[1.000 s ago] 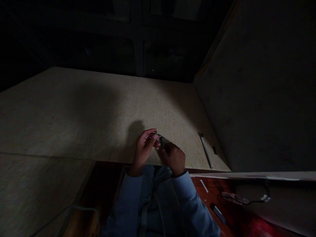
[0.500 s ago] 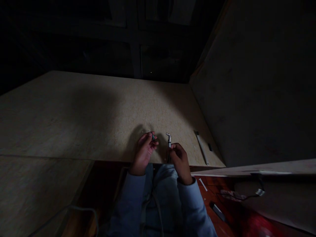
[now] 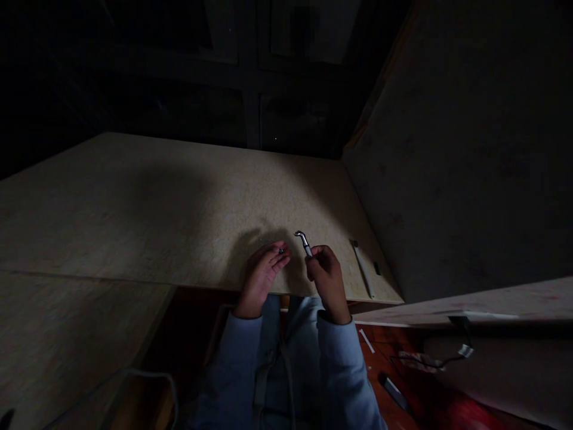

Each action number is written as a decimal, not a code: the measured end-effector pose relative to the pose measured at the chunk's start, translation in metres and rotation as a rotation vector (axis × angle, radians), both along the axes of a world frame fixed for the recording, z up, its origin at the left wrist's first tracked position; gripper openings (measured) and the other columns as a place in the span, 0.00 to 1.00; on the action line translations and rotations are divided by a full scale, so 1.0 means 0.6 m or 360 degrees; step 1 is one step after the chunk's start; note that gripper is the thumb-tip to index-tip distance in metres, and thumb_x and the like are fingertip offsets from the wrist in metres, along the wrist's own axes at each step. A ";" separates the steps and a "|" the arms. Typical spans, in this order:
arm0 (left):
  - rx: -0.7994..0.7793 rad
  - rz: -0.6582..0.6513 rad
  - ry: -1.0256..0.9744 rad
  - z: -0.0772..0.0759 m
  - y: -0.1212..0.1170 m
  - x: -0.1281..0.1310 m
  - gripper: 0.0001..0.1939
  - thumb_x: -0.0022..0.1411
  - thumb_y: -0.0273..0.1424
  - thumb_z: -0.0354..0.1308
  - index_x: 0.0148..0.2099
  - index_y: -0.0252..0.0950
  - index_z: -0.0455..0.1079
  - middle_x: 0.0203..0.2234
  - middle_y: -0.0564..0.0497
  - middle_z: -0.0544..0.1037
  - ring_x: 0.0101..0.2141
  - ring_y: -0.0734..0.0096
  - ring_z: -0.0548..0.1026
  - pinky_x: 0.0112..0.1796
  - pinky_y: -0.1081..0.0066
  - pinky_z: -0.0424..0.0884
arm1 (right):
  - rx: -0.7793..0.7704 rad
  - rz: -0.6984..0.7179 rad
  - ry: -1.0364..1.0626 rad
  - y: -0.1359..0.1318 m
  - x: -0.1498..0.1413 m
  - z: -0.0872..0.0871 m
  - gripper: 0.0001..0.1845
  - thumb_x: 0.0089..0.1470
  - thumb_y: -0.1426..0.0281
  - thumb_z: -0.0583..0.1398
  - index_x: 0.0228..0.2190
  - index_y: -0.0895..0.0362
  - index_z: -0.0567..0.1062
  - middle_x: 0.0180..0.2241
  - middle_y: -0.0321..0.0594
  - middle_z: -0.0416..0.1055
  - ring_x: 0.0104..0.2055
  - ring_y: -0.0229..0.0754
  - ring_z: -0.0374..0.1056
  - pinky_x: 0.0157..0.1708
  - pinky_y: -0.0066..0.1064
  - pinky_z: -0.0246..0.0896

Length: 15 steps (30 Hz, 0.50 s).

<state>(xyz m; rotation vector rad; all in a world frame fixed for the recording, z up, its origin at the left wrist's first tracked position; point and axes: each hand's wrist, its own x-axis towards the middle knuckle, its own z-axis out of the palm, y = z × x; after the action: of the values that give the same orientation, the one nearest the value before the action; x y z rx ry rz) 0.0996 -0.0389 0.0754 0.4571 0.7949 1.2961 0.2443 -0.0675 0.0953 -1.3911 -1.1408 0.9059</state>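
Over the near edge of the pale tabletop, my left hand pinches a small dark object between thumb and fingers; its kind is too small to make out. My right hand grips a slim tool with a shiny bent metal head and a grey handle, most of which the fingers hide. The tool's head tilts up and left, apart from the left fingertips. To the right lies a thin pale stick with a dark end, like a toothbrush.
A small black piece lies beside the toothbrush-like stick. A dark grey wall bounds the tabletop on the right. Below, the red floor holds a white strip and a dark oblong object. A cable curves at lower left.
The bent-headed tool has tipped from nearly upright to leaning left, its head nearer my left hand. My left fingers have closed in and straightened around the small dark object.
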 end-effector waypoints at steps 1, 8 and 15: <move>0.0027 -0.0015 -0.0003 0.002 -0.002 -0.001 0.13 0.49 0.30 0.70 0.39 0.34 0.79 0.37 0.46 0.84 0.38 0.64 0.82 0.47 0.63 0.76 | 0.0023 -0.0022 -0.0032 0.003 -0.001 0.002 0.07 0.50 0.65 0.58 0.32 0.53 0.67 0.26 0.31 0.66 0.27 0.36 0.62 0.28 0.28 0.59; 0.0129 -0.0261 -0.0013 0.004 -0.014 -0.028 0.22 0.50 0.31 0.74 0.48 0.33 0.78 0.45 0.42 0.83 0.47 0.59 0.80 0.55 0.60 0.70 | 0.0140 0.0235 -0.0127 0.004 -0.014 0.010 0.10 0.51 0.67 0.61 0.37 0.55 0.76 0.31 0.35 0.76 0.31 0.39 0.69 0.33 0.29 0.64; 0.0251 -0.0428 0.0084 -0.002 -0.023 -0.040 0.25 0.51 0.29 0.74 0.52 0.37 0.78 0.49 0.43 0.81 0.51 0.60 0.78 0.52 0.66 0.71 | 0.0316 0.0509 -0.0176 -0.002 -0.015 -0.016 0.11 0.55 0.70 0.62 0.40 0.52 0.83 0.38 0.39 0.82 0.40 0.44 0.77 0.41 0.32 0.70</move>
<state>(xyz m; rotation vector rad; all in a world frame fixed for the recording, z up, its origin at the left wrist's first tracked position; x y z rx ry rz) 0.0759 -0.0527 0.0741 0.7025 0.6520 1.1025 0.2354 -0.0690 0.0855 -1.1265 -1.5249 0.9171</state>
